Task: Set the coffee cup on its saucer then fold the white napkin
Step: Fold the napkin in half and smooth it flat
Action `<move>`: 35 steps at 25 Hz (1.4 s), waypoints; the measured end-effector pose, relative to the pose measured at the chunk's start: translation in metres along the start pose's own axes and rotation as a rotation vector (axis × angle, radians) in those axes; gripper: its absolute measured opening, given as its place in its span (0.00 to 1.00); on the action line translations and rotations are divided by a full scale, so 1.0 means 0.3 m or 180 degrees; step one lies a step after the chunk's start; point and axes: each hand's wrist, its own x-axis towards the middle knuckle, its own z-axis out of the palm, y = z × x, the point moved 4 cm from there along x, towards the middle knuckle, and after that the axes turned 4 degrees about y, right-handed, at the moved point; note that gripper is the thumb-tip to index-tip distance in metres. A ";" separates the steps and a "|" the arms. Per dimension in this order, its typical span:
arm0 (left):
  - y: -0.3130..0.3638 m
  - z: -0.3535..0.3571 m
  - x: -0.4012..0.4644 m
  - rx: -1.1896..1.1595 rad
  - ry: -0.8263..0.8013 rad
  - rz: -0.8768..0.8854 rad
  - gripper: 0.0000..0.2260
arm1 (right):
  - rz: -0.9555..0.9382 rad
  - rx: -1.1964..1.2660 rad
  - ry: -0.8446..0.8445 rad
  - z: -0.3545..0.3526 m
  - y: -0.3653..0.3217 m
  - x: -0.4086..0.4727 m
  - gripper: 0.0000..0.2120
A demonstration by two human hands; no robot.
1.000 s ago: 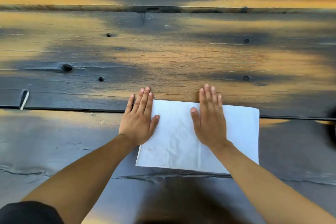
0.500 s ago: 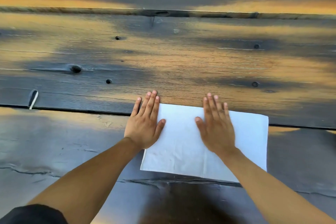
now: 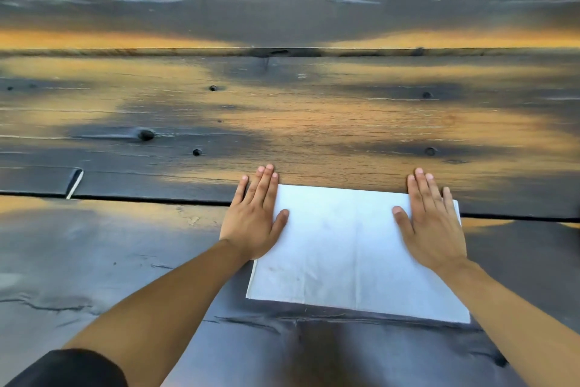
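Surface: a weathered plank tabletop (image 3: pixel 314 123) is carrying the work; a seam between boards is running across it under the far part of the napkin.

Napkin: the white napkin (image 3: pixel 351 248) is lying flat toward the near edge of the tabletop, right of centre, as a wide rectangle. A faint crease is running from its far edge to its near edge at about the middle, and a doubled edge is showing at its near left corner, so it is probably lying already folded at least once.

Left hand: the left hand (image 3: pixel 254 220) is resting palm down across the napkin's left edge, fingers extended and together, gripping nothing; the thumb is lying on the cloth and the fingertips are reaching past the far left corner onto bare wood.

Right hand: the right hand (image 3: pixel 430 223) is pressing flat on the napkin's right end, fingers straight and spread slightly, grasping nothing; the fingertips are overhanging the far edge near the far right corner.

Cup and saucer: neither is appearing in this view, so the first step cannot be checked here.

Stage: the fold is being smoothed flat; judging by the broad shape, one more fold may be remaining.
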 end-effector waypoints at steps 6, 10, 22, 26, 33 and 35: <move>-0.023 -0.025 -0.005 -0.0813 0.0215 0.0014 0.34 | -0.0034 0.0345 0.0363 -0.041 -0.197 0.019 0.35; 0.021 -0.043 -0.124 -0.0903 0.0727 0.0289 0.28 | -0.0584 0.0790 0.0339 -0.061 -0.540 -0.049 0.32; 0.075 0.053 -0.277 -0.0017 0.0110 0.0260 0.29 | -0.0501 0.0159 0.0126 0.082 -0.509 -0.223 0.33; 0.079 0.052 -0.278 0.0000 0.0084 0.0209 0.29 | 0.0099 -0.0014 0.0218 0.063 -0.120 -0.275 0.35; 0.079 0.050 -0.278 0.0005 0.0055 0.0185 0.29 | 0.0624 0.0353 0.0384 0.024 -0.108 -0.268 0.35; 0.079 0.047 -0.279 0.0015 0.0054 0.0187 0.29 | 0.0412 0.0554 0.0494 0.010 -0.286 -0.234 0.33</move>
